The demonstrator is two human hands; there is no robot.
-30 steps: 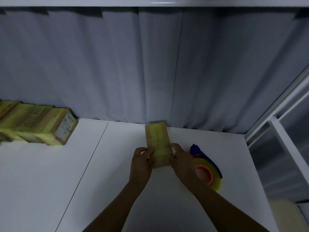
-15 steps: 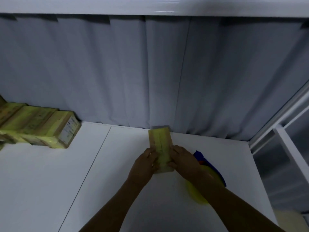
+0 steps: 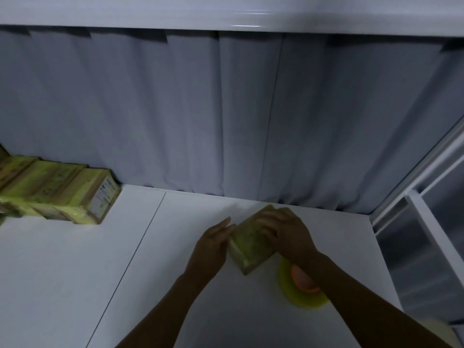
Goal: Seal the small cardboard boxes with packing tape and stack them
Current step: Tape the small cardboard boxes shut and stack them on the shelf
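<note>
A small cardboard box (image 3: pixel 251 243) with yellow tape on it sits at an angle on the white table (image 3: pixel 100 272), lifted or tilted between my hands. My right hand (image 3: pixel 286 234) lies over its top and far end, fingers curled round it. My left hand (image 3: pixel 213 243) touches its left side with straight fingers. A yellow tape roll with an orange core (image 3: pixel 301 285) lies just right of the box, partly hidden under my right forearm. A stack of taped boxes (image 3: pixel 55 192) stands at the far left against the curtain.
A grey curtain (image 3: pixel 226 121) closes off the back of the table. A white metal frame (image 3: pixel 426 209) runs along the right edge. A seam (image 3: pixel 135 247) crosses the tabletop left of my hands.
The box has turned from pointing straight away to lying diagonally, and my right hand has moved from its side onto its top. The view has shifted, so the blue tape handle is hidden.
</note>
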